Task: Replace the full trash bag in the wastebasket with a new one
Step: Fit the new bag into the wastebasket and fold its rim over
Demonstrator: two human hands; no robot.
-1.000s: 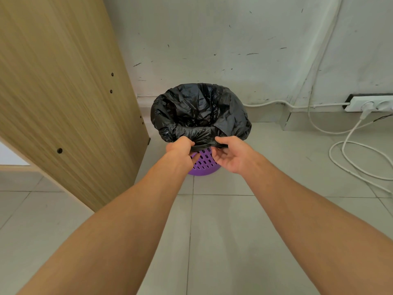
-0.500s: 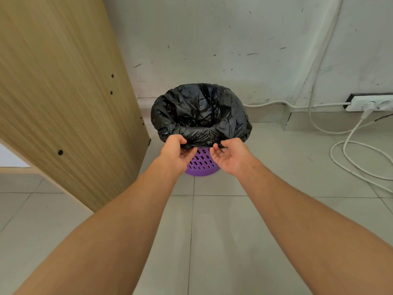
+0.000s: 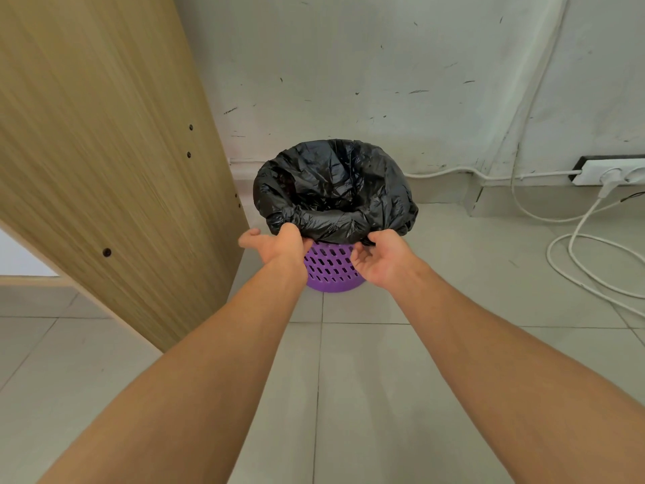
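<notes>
While the black trash bag (image 3: 335,193) is cuffed over the purple wastebasket (image 3: 331,269) on the floor by the wall, the step looks like working its near hem w/ both hands. Left hand (image 3: 279,244) & right hand (image 3: 382,255) curl fingers under the hem, thumbs apart; can't tell if they pinch it. Next prob needs a firm hold, then lift.

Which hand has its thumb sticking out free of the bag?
The left hand: its thumb points away from the black bag, while the right hand curls under the bag's edge.
</notes>
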